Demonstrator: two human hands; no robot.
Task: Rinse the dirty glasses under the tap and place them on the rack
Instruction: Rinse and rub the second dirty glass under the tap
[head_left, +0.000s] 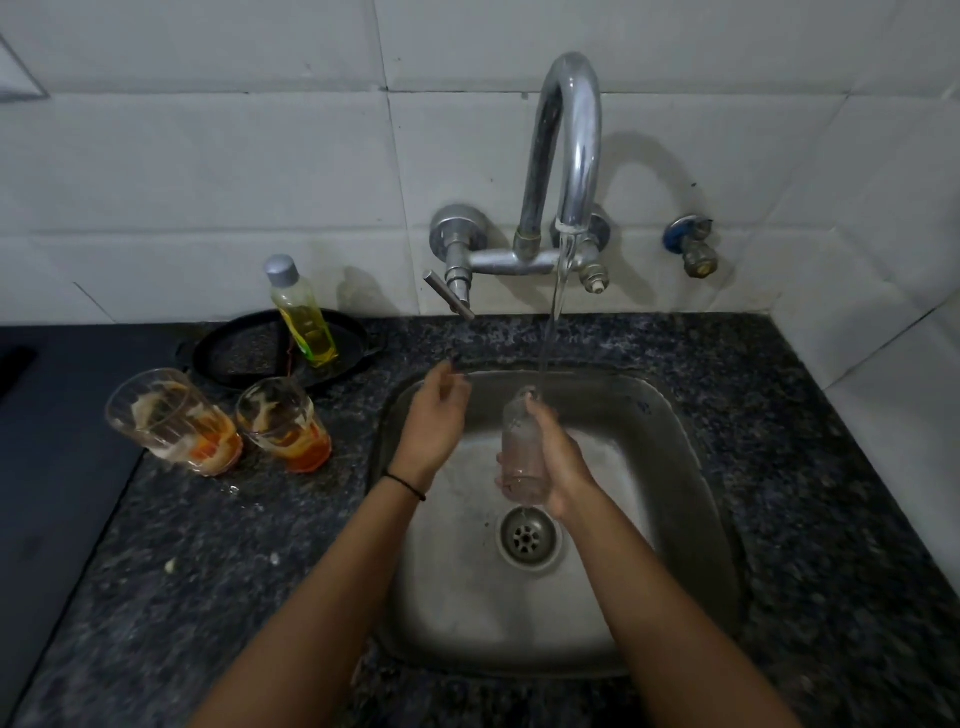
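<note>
Over the steel sink (675, 467) we hold a clear glass (522, 447) in our right hand (558, 462), fingers wrapped round its body, mouth up under the tap (569, 145). A thin stream of water (556, 306) runs from the spout to the glass's rim. Our left hand (434, 421) hangs beside it over the sink's left edge, fingers loosely spread, holding nothing; a dark band (405, 486) circles that wrist. On the speckled bench (218, 545) left of the sink stand two dirty glasses, the larger (171, 421) and the smaller (283, 423) just beside each other, both smeared with orange and whitish residue. Behind them a bottle of yellow liquid (301, 312) stands on a black round tray (234, 353). Drain (529, 538) sits below the held glass.
</note>
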